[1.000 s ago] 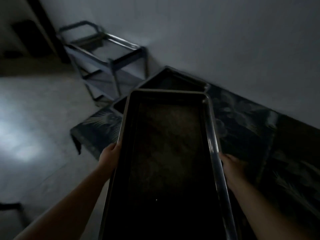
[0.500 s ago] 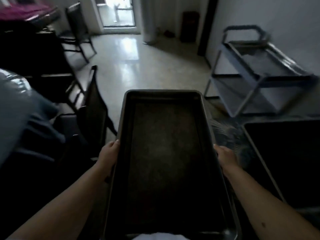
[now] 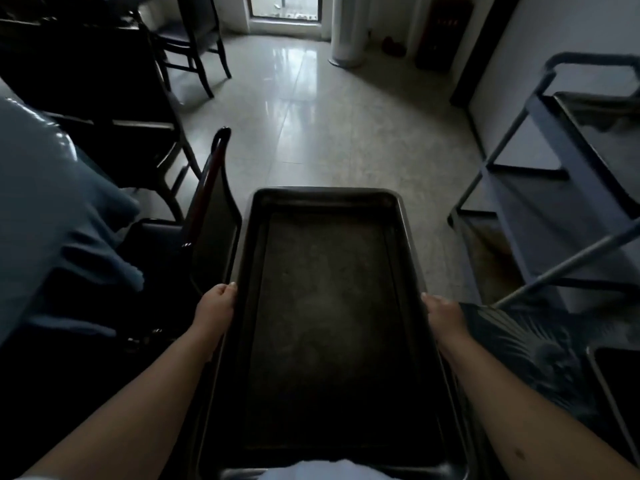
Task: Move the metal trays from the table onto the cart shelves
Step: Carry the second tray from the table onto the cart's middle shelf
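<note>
A long dark metal tray (image 3: 325,327) is held level in front of me, lengthwise, above the floor. My left hand (image 3: 216,306) grips its left rim and my right hand (image 3: 445,315) grips its right rim. The grey cart (image 3: 568,188) with several shelves stands at the right, apart from the tray. Another tray (image 3: 620,386) lies on the table with the patterned cloth (image 3: 519,337) at the lower right, partly cut off by the frame edge.
A dark chair (image 3: 211,202) stands right beside the tray's left side. More chairs (image 3: 187,39) and a table with a pale blue cloth (image 3: 45,209) fill the left. Shiny tiled floor (image 3: 325,126) stretches ahead to a doorway (image 3: 284,8).
The view has swung left from the wall and table toward the room. The tray stays in both hands. The cart has shifted to the right edge and looks nearer.
</note>
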Action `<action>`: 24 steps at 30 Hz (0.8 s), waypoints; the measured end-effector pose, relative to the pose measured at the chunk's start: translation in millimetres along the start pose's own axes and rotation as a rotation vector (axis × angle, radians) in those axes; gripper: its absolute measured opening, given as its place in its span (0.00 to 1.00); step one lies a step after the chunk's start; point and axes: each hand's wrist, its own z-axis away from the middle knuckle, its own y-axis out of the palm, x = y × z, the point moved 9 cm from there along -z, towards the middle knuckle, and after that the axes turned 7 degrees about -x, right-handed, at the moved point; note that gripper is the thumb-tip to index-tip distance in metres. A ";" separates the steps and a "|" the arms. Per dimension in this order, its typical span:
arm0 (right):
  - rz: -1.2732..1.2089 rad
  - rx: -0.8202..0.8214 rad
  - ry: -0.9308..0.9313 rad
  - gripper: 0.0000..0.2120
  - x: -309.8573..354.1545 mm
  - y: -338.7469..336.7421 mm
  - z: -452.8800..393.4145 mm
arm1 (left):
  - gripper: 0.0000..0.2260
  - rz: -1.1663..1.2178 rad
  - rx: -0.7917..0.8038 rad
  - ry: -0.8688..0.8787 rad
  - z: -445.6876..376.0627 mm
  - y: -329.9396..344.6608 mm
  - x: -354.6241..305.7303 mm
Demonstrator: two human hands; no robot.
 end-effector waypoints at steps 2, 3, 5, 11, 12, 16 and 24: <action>0.024 -0.025 -0.027 0.14 16.7 8.7 -39.9 | 0.15 -0.015 -0.018 0.035 -34.6 17.6 -28.0; 0.044 -0.026 -0.052 0.13 29.2 14.2 -60.9 | 0.15 -0.026 -0.032 0.054 -52.0 25.9 -44.4; 0.102 0.009 -0.096 0.14 60.2 28.9 -103.2 | 0.16 -0.031 -0.061 0.065 -84.0 37.6 -78.9; 0.140 0.023 -0.119 0.17 152.7 53.7 -192.9 | 0.17 -0.009 -0.104 0.038 -153.5 53.4 -150.1; 0.137 0.023 -0.121 0.17 166.2 57.8 -206.5 | 0.17 0.003 -0.107 0.034 -165.7 56.9 -158.7; 0.175 0.032 -0.095 0.18 205.5 77.7 -259.2 | 0.17 -0.005 -0.108 0.040 -226.2 75.3 -196.8; 0.113 -0.147 -0.020 0.19 276.5 104.4 -378.7 | 0.17 -0.140 -0.002 0.191 -404.7 153.9 -331.8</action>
